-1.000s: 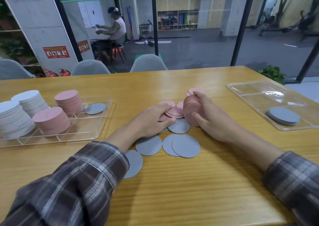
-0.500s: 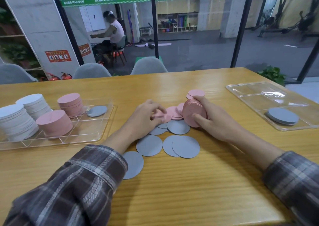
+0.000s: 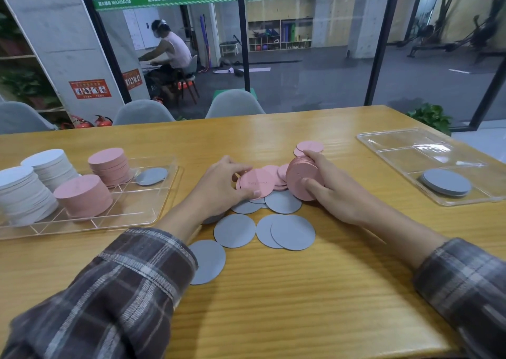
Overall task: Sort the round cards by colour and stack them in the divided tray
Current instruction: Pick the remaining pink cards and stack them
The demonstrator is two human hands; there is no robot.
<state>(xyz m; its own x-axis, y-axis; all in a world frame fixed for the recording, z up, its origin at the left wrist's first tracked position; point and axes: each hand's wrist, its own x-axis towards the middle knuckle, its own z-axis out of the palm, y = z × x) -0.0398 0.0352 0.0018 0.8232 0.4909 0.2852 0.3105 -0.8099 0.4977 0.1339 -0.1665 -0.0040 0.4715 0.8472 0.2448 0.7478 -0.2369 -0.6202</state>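
Surface: our yellow wooden table (image 3: pixel 301 304). Centre: loose grey cards (image 3: pixel 290 232) lie flat, with a pink heap (image 3: pixel 279 175) just behind them. Our left hand (image 3: pixel 219 186) pinches a tilted pink card (image 3: pixel 257 183). Our right hand (image 3: pixel 334 194) grips an on-edge pink stack (image 3: pixel 301 178). Left edge: divided tray (image 3: pixel 153 216) with white stacks (image 3: pixel 24 194), pink stacks (image 3: pixel 82 197) and one grey card. Right edge: second clear tray (image 3: pixel 397 145) holding a grey stack (image 3: pixel 446 182). Room: grey chairs (image 3: pixel 235 104) at the far edge, glass wall (image 3: pixel 315 71) beyond.
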